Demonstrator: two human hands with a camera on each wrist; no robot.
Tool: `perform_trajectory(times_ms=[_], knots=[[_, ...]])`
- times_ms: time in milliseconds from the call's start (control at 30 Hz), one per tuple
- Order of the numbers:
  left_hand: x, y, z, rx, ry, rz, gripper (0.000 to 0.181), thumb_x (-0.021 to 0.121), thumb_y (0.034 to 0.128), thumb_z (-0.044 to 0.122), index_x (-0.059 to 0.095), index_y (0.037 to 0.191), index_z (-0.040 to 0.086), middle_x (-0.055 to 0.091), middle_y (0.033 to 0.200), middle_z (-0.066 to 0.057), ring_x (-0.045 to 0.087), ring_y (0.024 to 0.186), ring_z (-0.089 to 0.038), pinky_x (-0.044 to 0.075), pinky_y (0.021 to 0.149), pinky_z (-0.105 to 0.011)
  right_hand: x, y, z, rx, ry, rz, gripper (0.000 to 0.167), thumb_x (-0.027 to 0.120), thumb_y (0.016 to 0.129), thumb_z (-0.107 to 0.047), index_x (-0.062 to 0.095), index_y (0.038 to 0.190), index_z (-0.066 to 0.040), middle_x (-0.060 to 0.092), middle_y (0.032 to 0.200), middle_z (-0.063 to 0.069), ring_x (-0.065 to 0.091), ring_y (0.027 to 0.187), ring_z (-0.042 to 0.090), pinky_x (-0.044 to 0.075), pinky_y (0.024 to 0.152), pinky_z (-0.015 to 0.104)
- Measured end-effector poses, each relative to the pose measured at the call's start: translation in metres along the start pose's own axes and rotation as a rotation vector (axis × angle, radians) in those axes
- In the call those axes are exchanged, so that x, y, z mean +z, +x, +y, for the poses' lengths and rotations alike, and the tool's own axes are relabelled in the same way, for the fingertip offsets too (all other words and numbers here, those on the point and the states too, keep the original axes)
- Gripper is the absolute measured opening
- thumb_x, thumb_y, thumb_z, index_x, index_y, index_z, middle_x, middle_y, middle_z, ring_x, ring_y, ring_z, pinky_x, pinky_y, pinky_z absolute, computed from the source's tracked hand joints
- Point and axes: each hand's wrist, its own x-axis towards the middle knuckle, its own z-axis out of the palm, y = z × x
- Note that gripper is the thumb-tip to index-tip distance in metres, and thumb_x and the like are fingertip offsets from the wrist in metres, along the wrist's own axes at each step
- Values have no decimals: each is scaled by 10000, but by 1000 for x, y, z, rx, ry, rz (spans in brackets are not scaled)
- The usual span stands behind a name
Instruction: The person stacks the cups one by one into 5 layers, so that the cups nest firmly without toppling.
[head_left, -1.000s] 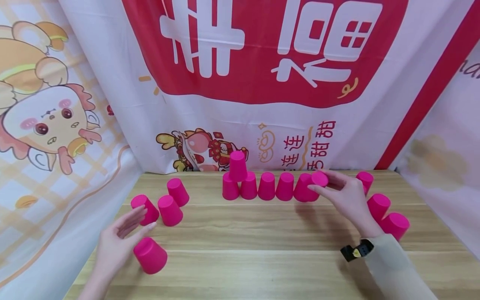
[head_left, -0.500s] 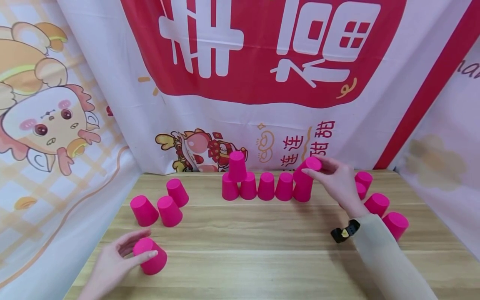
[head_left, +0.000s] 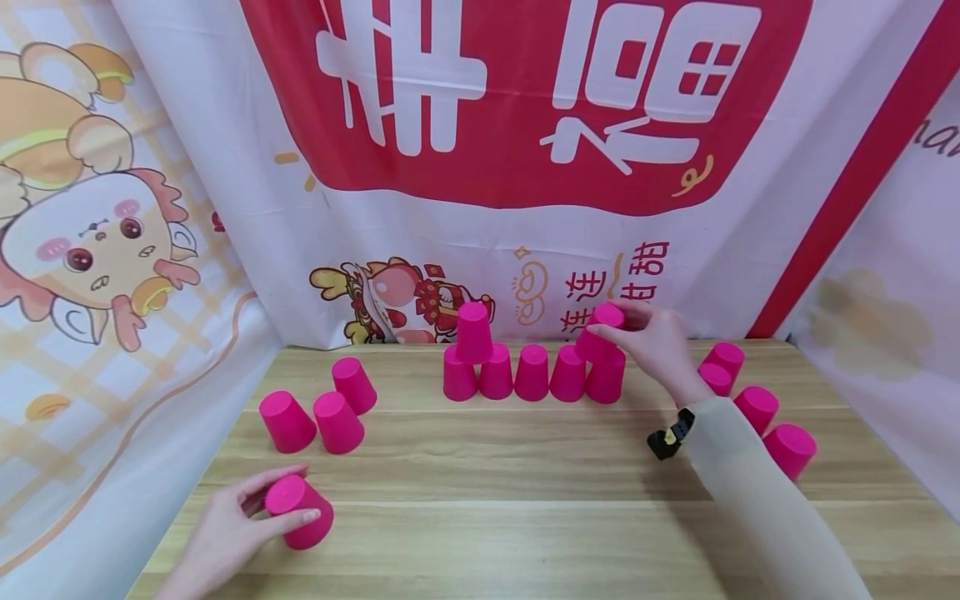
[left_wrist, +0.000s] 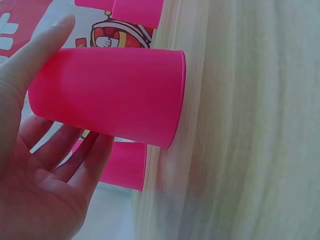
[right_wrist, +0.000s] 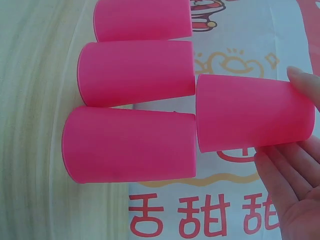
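Note:
My right hand (head_left: pixel 656 342) pinches a pink cup (head_left: pixel 597 333) between thumb and fingers, upside down on top of the right end of the back row. In the right wrist view this held cup (right_wrist: pixel 250 114) rests its rim at the bases of two row cups, over the seam between them. At the left end another cup (head_left: pixel 474 335) sits upside down across two row cups. Near the front left, my left hand (head_left: pixel 232 521) has thumb and fingers round an upside-down pink cup (head_left: pixel 302 512) standing on the table. The left wrist view shows that cup (left_wrist: pixel 107 95) close up.
Several pink cups stand upside down: a row at the back (head_left: pixel 532 375), a left group with one cup (head_left: pixel 339 423) foremost, and a right group with one cup (head_left: pixel 790 450) nearest. The wooden table (head_left: pixel 510 517) ends at a printed cloth backdrop (head_left: pixel 525 183).
My right hand has lifted its cup from beside the row's right end and moved it left onto the row. The left hand has come down and back to the nearest left cup.

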Motion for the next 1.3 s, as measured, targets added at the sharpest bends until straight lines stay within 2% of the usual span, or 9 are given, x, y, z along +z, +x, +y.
perform_trajectory(times_ms=[167, 367, 433, 633, 833, 967, 1067, 1200, 1300], knots=[[-3, 0, -3, 5, 44, -6, 737, 903, 776, 375, 623, 1408, 118, 669, 1290, -100, 668, 1013, -77, 545, 824, -199, 2, 5, -1, -19, -6, -10, 800, 817, 788, -593, 607, 1433, -170, 667, 1268, 81, 645, 1093, 271, 578, 882, 439], [-9, -1, -6, -18, 16, -12, 738, 902, 789, 329, 597, 1406, 63, 644, 1308, -160, 689, 1062, -198, 554, 828, -207, 4, 8, -2, -32, -23, -7, 801, 816, 786, -598, 612, 1426, -163, 675, 1245, 78, 653, 1065, 266, 587, 859, 428], [-11, -2, -6, -7, 18, -6, 704, 898, 797, 314, 611, 1385, 55, 654, 1290, -160, 690, 1054, -183, 550, 838, -206, 5, 9, -2, -29, -21, -8, 794, 817, 785, -599, 617, 1421, -166, 678, 1241, 75, 654, 1063, 263, 585, 862, 429], [-13, -1, -1, 39, 29, 24, 619, 901, 795, 307, 662, 1312, 64, 706, 1205, -106, 664, 977, -13, 533, 846, -177, 7, 11, -1, -28, -13, -6, 784, 818, 787, -593, 621, 1418, -172, 680, 1244, 73, 654, 1073, 261, 580, 877, 435], [-11, 4, 14, 127, 13, 41, 619, 915, 775, 304, 681, 1293, 59, 698, 1225, -102, 667, 1008, -9, 540, 864, -195, 8, 11, 1, -26, 6, -11, 785, 815, 794, -588, 611, 1428, -174, 678, 1249, 69, 650, 1076, 259, 580, 878, 431], [-5, 10, 26, 171, 20, 31, 634, 914, 764, 363, 693, 1297, 101, 688, 1253, -63, 661, 1040, -12, 536, 877, -200, 8, 11, 2, -28, 12, -11, 775, 814, 798, -583, 614, 1427, -177, 674, 1250, 66, 645, 1076, 255, 579, 876, 429], [3, 15, 35, 198, 16, 20, 625, 915, 747, 404, 707, 1282, 157, 693, 1237, -3, 673, 1068, -81, 540, 896, -228, 8, 12, 3, -28, 12, -12, 773, 814, 800, -580, 612, 1428, -176, 671, 1255, 66, 642, 1081, 256, 577, 882, 431], [17, 20, 47, 209, 7, 11, 634, 917, 729, 441, 711, 1275, 192, 700, 1218, 31, 678, 1089, -181, 555, 918, -323, 9, 12, 3, -25, 13, -17, 779, 814, 802, -577, 603, 1434, -172, 663, 1268, 70, 635, 1094, 263, 573, 892, 438], [26, 24, 57, 207, -9, -6, 637, 920, 725, 449, 714, 1270, 193, 705, 1207, 29, 675, 1093, -208, 557, 925, -377, 9, 11, 2, -23, 11, -20, 784, 814, 802, -577, 599, 1439, -174, 660, 1271, 70, 633, 1096, 265, 575, 889, 440]])
